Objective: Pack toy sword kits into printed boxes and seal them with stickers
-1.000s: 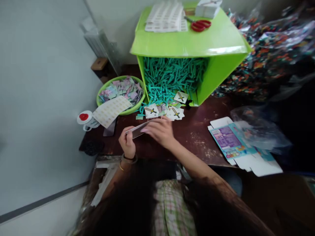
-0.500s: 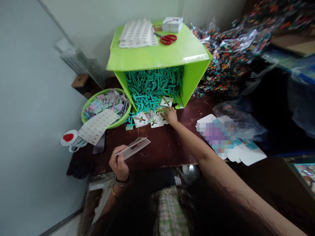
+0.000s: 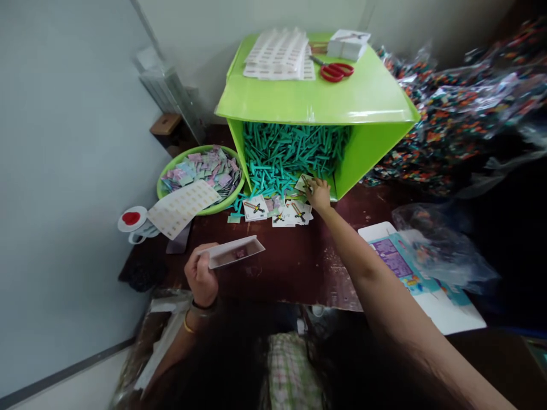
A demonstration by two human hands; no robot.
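My left hand [image 3: 202,278] grips a thin white carton [image 3: 233,254] by one end, its open side turned up, with something small and pinkish inside. At the mouth of the green bin, my right hand [image 3: 319,193] is closed at the edge of a sword card [image 3: 302,183], its fingertips partly hidden. Just below it lie more sword cards [image 3: 298,212], and a small stack of sword cards [image 3: 255,208] lies to their left. Between them are small pinkish packets [image 3: 274,205]. Teal plastic sticks [image 3: 294,149] fill the bin and spill out at its left front.
The green bin [image 3: 316,99] carries sticker sheets [image 3: 277,56], red-handled scissors [image 3: 337,72] and a card stack [image 3: 349,44]. Left stand a basin [image 3: 237,200] of packets and a lidded cup [image 3: 143,232]. Printed cartons [image 3: 395,259] and bagged colourful pieces [image 3: 448,119] are on the right.
My right hand has moved from the lower sword cards up to the card at the bin's mouth. The carton in my left hand has turned, showing its opening. The view has shifted left.
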